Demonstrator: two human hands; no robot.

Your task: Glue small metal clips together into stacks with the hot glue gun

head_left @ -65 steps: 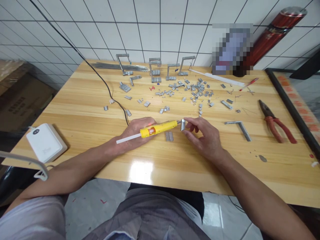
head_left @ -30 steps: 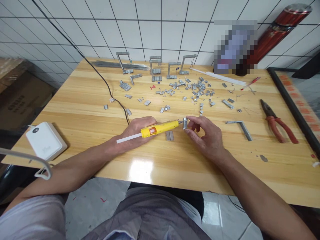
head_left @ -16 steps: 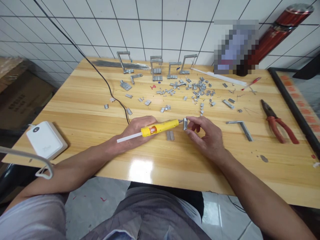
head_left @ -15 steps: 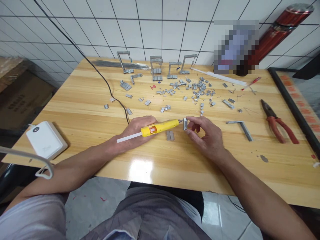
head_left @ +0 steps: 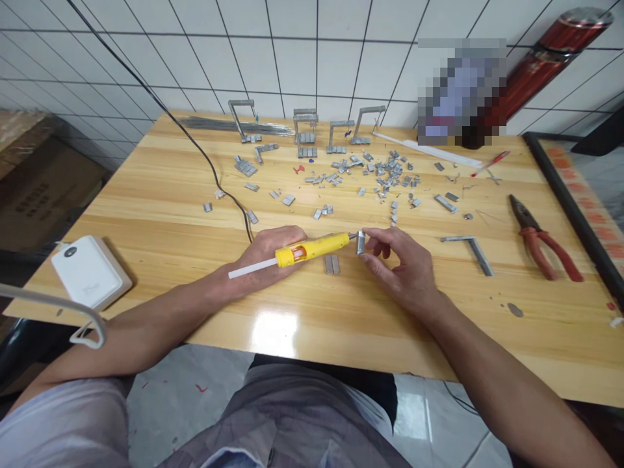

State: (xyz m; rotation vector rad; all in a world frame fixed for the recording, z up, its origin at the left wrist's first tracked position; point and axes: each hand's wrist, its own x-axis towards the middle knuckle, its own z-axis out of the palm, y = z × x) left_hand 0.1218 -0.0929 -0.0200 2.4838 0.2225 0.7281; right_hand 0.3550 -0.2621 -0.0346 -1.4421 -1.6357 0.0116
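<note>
My left hand [head_left: 263, 257] is closed around a yellow glue gun [head_left: 314, 249], with a white glue stick [head_left: 251, 268] poking out of its rear. The gun's nozzle points right and meets the upper edge of a small grey metal piece [head_left: 361, 243]. Thumb and fingers of my right hand [head_left: 402, 266] pinch that piece, which stands upright above the table. Just below the gun, flat grey pieces [head_left: 332, 264] lie side by side. An L-shaped grey piece [head_left: 475, 250] rests to the right of my right hand.
Small standing frames [head_left: 305, 133] and scattered metal bits [head_left: 390, 172] occupy the table's back. Red-handled pliers [head_left: 539, 244] and a black-edged frame [head_left: 575, 214] lie right. A white box [head_left: 91, 272] sits left. A black cable [head_left: 209, 162] crosses the table toward my left hand.
</note>
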